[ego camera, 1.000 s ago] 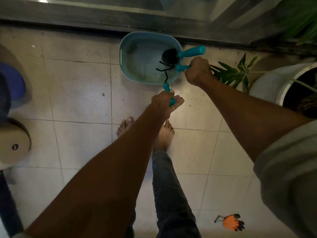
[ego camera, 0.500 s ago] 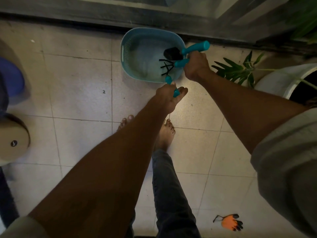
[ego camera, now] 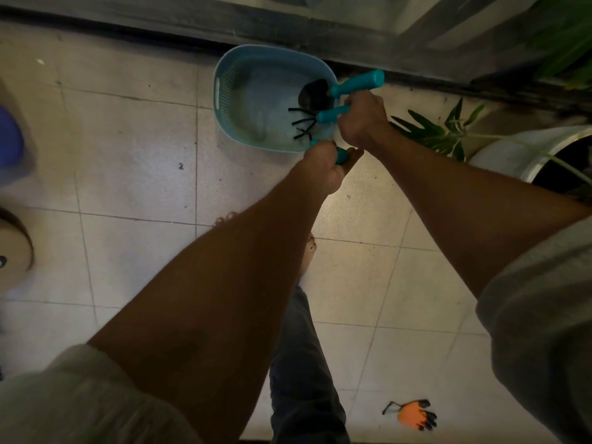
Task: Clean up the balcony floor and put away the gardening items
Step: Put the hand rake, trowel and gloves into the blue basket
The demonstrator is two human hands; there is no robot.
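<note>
Tools go low into the basket (ego camera: 243, 65) at far centre before release: right hand (ego camera: 363, 118) grips the rake (ego camera: 315, 118), left hand (ego camera: 323, 163) curls round a teal handle (ego camera: 341, 154) (trowel (ego camera: 336, 89) already inside).

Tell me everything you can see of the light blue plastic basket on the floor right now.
The light blue plastic basket is a rounded-rectangle tub with fine slots along its wall. It sits upright on the pale tiled floor, close to the dark door track. The black heads of the teal-handled trowel and claw rake hang over its inside, their handles crossing its right rim. Whether either hand touches the basket is unclear.
</note>
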